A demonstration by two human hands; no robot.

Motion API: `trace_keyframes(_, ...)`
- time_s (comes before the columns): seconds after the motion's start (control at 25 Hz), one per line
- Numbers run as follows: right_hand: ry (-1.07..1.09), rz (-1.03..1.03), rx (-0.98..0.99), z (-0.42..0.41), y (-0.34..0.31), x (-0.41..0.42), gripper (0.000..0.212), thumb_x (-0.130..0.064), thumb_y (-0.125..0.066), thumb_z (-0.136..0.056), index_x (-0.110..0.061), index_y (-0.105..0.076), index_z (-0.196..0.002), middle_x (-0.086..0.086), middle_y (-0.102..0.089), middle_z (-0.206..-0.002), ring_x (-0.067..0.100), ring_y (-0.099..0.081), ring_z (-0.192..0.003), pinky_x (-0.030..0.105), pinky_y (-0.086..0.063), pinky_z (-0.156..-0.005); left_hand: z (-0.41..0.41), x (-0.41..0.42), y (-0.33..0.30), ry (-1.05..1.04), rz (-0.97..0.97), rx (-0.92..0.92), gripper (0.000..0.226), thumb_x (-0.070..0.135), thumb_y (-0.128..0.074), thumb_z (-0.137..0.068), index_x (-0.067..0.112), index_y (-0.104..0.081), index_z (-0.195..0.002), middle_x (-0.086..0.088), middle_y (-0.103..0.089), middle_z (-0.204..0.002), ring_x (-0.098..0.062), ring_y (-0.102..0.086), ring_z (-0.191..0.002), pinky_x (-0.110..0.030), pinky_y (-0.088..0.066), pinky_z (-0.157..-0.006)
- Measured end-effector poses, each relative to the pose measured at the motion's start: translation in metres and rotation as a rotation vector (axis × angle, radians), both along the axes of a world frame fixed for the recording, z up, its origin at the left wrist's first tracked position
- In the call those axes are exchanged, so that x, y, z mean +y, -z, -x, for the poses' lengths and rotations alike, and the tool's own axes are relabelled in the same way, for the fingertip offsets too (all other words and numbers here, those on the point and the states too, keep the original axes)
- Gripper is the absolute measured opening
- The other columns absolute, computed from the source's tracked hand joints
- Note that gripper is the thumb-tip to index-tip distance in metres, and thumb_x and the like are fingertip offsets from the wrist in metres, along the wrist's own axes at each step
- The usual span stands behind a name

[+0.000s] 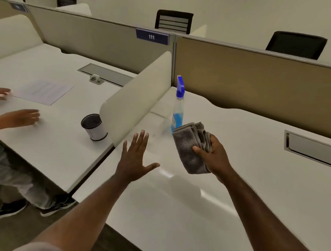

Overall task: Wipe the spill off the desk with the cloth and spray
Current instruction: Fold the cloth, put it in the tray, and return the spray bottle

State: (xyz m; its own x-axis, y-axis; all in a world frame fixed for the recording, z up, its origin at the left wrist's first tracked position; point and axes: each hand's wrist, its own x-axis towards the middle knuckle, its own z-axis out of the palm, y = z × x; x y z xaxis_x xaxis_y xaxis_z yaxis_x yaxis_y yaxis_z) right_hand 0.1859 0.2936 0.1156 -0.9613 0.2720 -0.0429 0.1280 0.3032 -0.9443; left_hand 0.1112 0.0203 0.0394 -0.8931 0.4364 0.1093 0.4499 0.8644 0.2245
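The right hand (215, 154) has its fingers (199, 149) clenched on a folded grey cloth (188, 146), thumb across the front, holding it clear above the bench (194, 205). The left hand (135, 156) is released, fingers spread flat, hovering over the bench at about nine o'clock from the cloth; whether the palm touches the surface cannot be told.

The spray (178, 106) stands upright at twelve o'clock from the cloth, just behind it, near the low white divider (135, 95). A cup (94, 127) sits on the far side of that divider at ten o'clock. No spill shows plainly; a faint sheen lies on the bench around six o'clock from the cloth, but it may be only light.

The cloth looks soft, light and limp: it will drape and bunch, so a full-palm hold on the folded wad should suit wiping better than a pinch at an edge. The spray looks like thin plastic, partly filled with blue liquid, light, tall and so easy to tip. It is probably best taken around the neck below the blue trigger head, with the free left hand.
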Motion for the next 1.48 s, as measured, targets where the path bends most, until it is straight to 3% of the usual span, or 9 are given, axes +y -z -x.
trace_keyframes(0.2,-0.032,-0.008,-0.008,0.062,-0.005,-0.032,0.053,-0.023,-0.072,-0.085,-0.020,-0.050,-0.133,-0.003,-0.063,-0.125,0.017,-0.060,-0.114,0.038,-0.047,-0.101,0.059,-0.027,0.018,-0.015,0.090,-0.052,0.111,0.082,-0.037,-0.078,0.019,0.013,-0.154,0.003,0.023,-0.160,-0.019,0.019,-0.147,-0.054,0.001,-0.119)
trace_keyframes(0.4,-0.146,-0.141,-0.022,0.120,-0.014,-0.068,0.052,-0.027,-0.069,-0.088,-0.021,-0.046,-0.134,0.000,-0.060,-0.126,0.016,-0.057,-0.111,0.031,-0.047,-0.093,0.088,-0.037,0.033,-0.009,0.128,-0.067,0.109,0.084,-0.031,-0.078,0.020,0.015,-0.154,0.003,0.026,-0.159,-0.020,0.017,-0.149,-0.050,0.003,-0.120)
trace_keyframes(0.64,-0.207,-0.261,-0.058,0.178,-0.020,-0.100,0.055,-0.028,-0.068,-0.089,-0.018,-0.043,-0.137,0.004,-0.061,-0.130,0.023,-0.058,-0.117,0.038,-0.048,-0.099,0.104,-0.042,0.044,0.017,0.099,-0.071,0.107,0.085,-0.028,-0.079,0.022,0.016,-0.153,0.004,0.024,-0.160,-0.020,0.020,-0.148,-0.050,0.006,-0.120)
trace_keyframes(0.92,-0.137,-0.688,-0.052,0.232,-0.017,-0.125,0.052,-0.034,-0.061,-0.092,-0.020,-0.041,-0.138,0.004,-0.061,-0.129,0.024,-0.058,-0.114,0.042,-0.043,-0.098,0.107,-0.042,0.058,0.021,0.054,-0.033,0.102,0.083,-0.029,-0.081,0.025,0.011,-0.155,0.006,0.015,-0.163,-0.018,0.015,-0.149,-0.049,0.003,-0.120)
trace_keyframes(1.08,-0.106,-0.754,-0.051,0.242,-0.004,-0.137,0.054,-0.034,-0.062,-0.092,-0.020,-0.040,-0.140,0.004,-0.061,-0.129,0.024,-0.058,-0.116,0.041,-0.041,-0.099,0.108,-0.043,0.062,0.015,0.029,-0.028,0.101,0.084,-0.029,-0.082,0.026,0.008,-0.155,0.007,0.015,-0.163,-0.018,0.014,-0.150,-0.048,0.003,-0.120)
trace_keyframes(1.28,0.022,-0.884,0.067,0.249,0.021,-0.147,0.058,-0.030,-0.067,-0.089,-0.017,-0.041,-0.139,0.007,-0.069,-0.111,0.024,-0.064,-0.096,0.039,-0.046,-0.089,0.108,-0.043,0.063,0.017,0.023,-0.046,0.101,0.085,-0.027,-0.081,0.025,0.006,-0.156,0.006,0.012,-0.163,-0.018,0.014,-0.150,-0.050,0.003,-0.120)
trace_keyframes(1.4,-0.006,-0.986,0.101,0.255,0.043,-0.154,0.031,-0.026,-0.064,-0.091,-0.014,-0.056,-0.119,0.009,-0.072,-0.095,0.025,-0.064,-0.081,0.037,-0.046,-0.079,0.108,-0.043,0.062,0.019,0.028,-0.047,0.101,0.085,-0.026,-0.081,0.026,0.006,-0.156,0.006,0.013,-0.163,-0.017,0.015,-0.149,-0.050,0.004,-0.121)
trace_keyframes(1.48,-0.060,-1.044,0.098,0.258,0.054,-0.159,0.025,-0.021,-0.062,-0.091,-0.015,-0.059,-0.115,0.010,-0.072,-0.088,0.028,-0.064,-0.076,0.037,-0.045,-0.073,0.109,-0.044,0.061,0.021,0.030,-0.043,0.100,0.085,-0.026,-0.081,0.027,0.008,-0.155,0.007,0.014,-0.163,-0.016,0.017,-0.149,-0.050,0.005,-0.121)
